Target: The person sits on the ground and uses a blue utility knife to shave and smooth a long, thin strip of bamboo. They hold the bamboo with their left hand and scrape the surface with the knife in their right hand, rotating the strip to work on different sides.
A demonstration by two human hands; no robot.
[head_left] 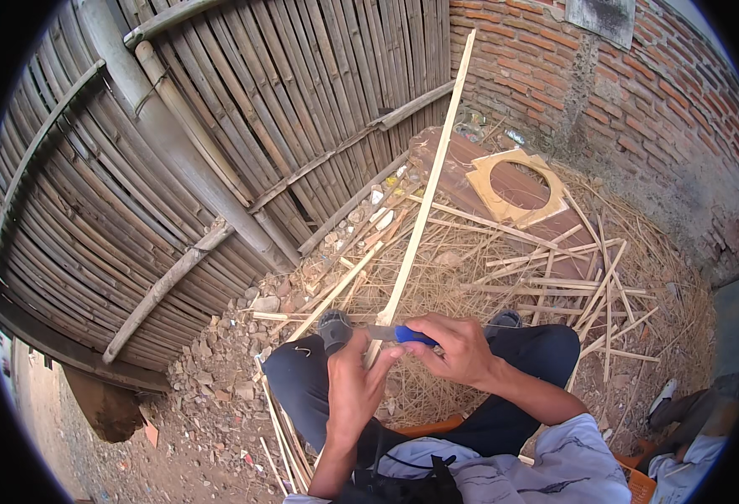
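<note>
A long pale bamboo strip rises from my lap toward the brick wall at the top. My left hand grips its lower end, thumb pressed near the blade. My right hand is closed around a knife with a blue handle; its steel blade lies across the strip just above my left hand. Both hands sit between my knees, which are in dark trousers.
A bamboo-slat fence stands to the left and a brick wall to the right. Cut bamboo strips and shavings litter the ground ahead, beside a brown board with a cardboard ring. Stone rubble lies left.
</note>
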